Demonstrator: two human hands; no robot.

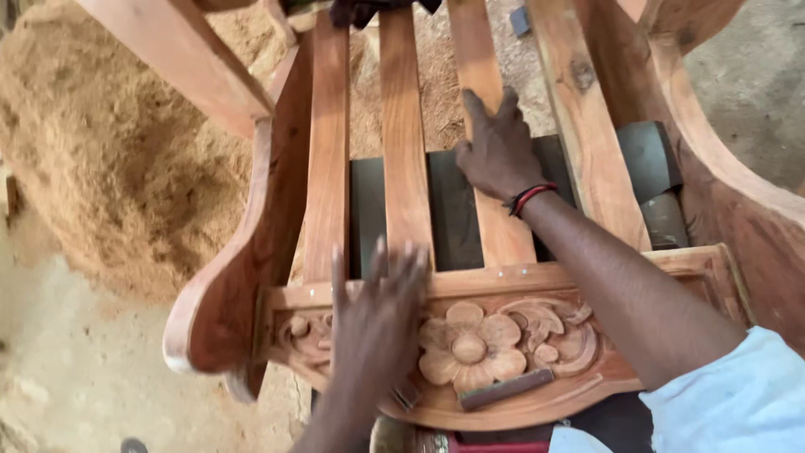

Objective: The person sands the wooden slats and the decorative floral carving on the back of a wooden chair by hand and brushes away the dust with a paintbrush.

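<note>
Left of my fingers point(394, 260) I see the floor point(67, 369), pale and dusty, with a big sawdust heap point(109, 143) lying directly on it.

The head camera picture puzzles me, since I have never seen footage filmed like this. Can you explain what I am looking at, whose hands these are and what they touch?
The camera sits on a person's head and looks down, so both hands belong to the wearer. Below them lies a wooden chair frame, unfinished. The left hand rests flat, fingers spread, on the carved rail, which bears a flower carving. The right hand, with a red band at the wrist, presses flat on one of the upright slats. Neither hand closes a grip around anything. A small dark wooden strip lies on the carved rail. To the left is a heap of sawdust on the floor.
</note>
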